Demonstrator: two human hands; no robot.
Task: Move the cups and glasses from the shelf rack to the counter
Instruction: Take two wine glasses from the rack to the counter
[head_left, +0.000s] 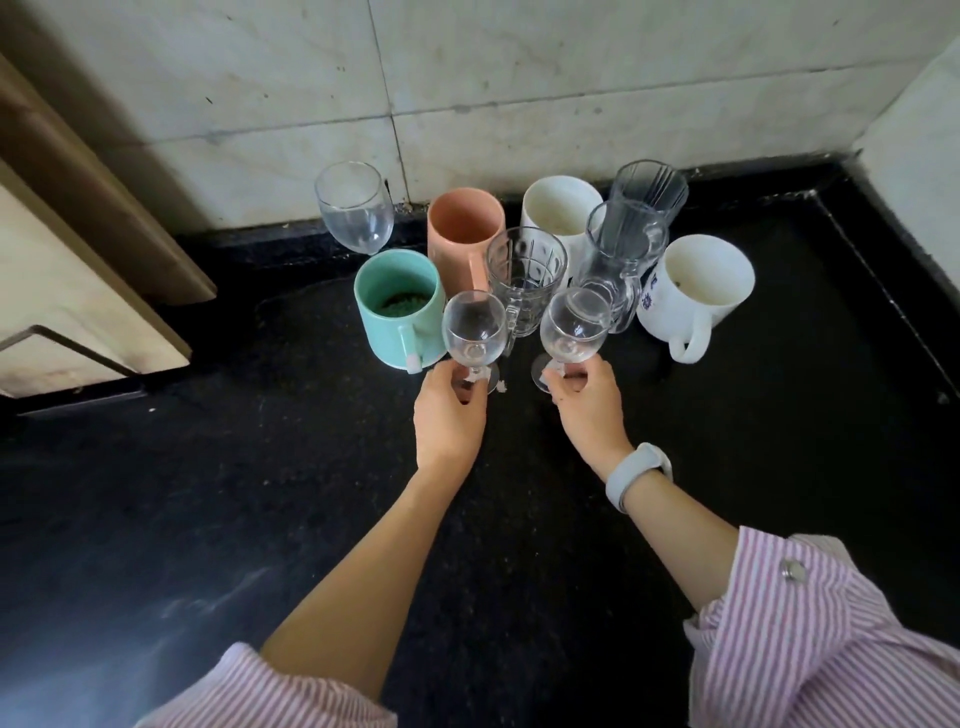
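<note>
Now each hand pinches a stemmed glass, left hand on the left glass, right hand on the right glass, feet seemingly touching the counter before the cups near its back edge.

A home kitchen is indicated: a black speckled stone tabletop is set in a corner against stained pale wall tiles. Household drinkware is gathered on it, such as a teal mug, a pink mug and stemmed glasses.
</note>
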